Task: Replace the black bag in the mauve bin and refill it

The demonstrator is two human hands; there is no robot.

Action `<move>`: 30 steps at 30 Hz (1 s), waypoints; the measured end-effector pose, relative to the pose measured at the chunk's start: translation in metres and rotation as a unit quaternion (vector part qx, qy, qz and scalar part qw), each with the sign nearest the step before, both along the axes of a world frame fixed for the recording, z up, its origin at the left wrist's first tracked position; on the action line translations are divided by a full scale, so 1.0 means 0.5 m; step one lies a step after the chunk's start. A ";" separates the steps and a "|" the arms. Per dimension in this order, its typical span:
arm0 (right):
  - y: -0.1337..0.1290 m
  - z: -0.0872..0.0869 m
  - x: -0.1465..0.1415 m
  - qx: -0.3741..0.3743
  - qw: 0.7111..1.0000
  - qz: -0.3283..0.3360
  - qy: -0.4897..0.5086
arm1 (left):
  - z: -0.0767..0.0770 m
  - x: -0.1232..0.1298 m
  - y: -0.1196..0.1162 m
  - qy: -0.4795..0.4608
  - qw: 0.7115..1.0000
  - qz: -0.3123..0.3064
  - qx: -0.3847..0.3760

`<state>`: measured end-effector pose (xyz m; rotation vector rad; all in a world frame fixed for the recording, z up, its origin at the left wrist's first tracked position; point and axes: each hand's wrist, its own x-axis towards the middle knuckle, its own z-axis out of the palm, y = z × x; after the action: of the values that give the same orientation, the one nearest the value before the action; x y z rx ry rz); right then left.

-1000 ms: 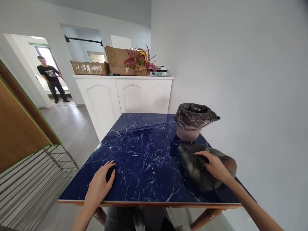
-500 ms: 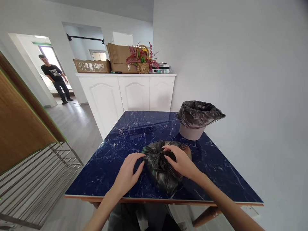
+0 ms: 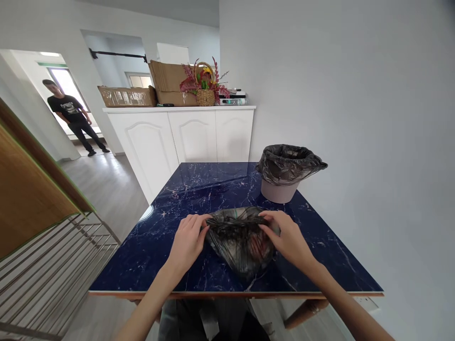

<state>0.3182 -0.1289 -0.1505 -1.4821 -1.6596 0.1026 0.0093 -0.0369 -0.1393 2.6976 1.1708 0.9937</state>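
Observation:
A thin black plastic bag (image 3: 241, 248) with things inside lies near the front edge of a dark blue marbled table (image 3: 152, 258). Its top is stretched sideways between my two hands. My left hand (image 3: 190, 237) pinches the left end of the gathered rim between thumb and fingers. At the right end, my right hand (image 3: 284, 234) pinches the rim the same way. Pale and reddish contents show through the plastic, too blurred to name.
A light bin (image 3: 279, 192) lined with a black bag stands at the table's back right, by the wall. Behind is a white cabinet (image 3: 197, 137) with cardboard boxes (image 3: 170, 83) and a flower basket (image 3: 205, 97). A metal rack (image 3: 71, 255) is at left; a person (image 3: 73, 113) stands in a doorway.
Both hands now grip the bag's top, and my right hand has moved right. The bunched top has been spread into a wide band. The whole view has shifted slightly.

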 end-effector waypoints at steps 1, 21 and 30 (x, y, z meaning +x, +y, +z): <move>-0.005 -0.003 0.014 0.007 1.000 -0.025 0.013 | -0.003 -0.009 0.001 -0.008 1.000 0.019 0.005; -0.018 0.018 -0.022 -0.018 0.986 0.050 -0.158 | 0.020 0.030 -0.019 -0.020 0.998 0.020 -0.064; -0.216 0.010 0.062 -0.071 0.982 0.133 -0.117 | 0.026 -0.103 -0.059 -0.073 0.980 0.172 -0.066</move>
<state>0.3491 -0.2368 -0.1457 -1.4104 -2.0749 0.2049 -0.0422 -0.0663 -0.1262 2.3232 1.6434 1.0830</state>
